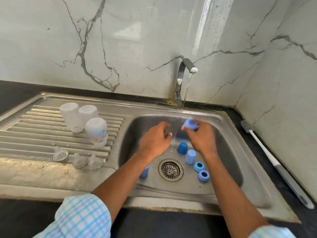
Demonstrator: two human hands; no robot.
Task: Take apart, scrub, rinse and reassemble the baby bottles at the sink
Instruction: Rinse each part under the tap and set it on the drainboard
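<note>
Right of centre in the frame, the right hand [200, 136] has its grip clamped round a pale blue cap [189, 124], which is blurred and held just beside the thin stream from the tap [181, 78]. The left hand [154, 140] hovers on the stream's other side, its grip loosely curled on nothing. Below them in the steel sink [228, 152], around the drain [170, 170], lie a dark blue cap [182, 147], a second pale blue cap [190, 157], two blue rings [199, 166] and a pale blue piece [144, 172] half hidden by the forearm. To the left, on the ribbed drainboard [25, 134], three clear bottles [97, 131] stand upside down, with three clear teats [60, 153] in front of them. A long brush [274, 162] lies on the black surface [13, 93] at right, beside grey-veined marble walls [137, 40].
</note>
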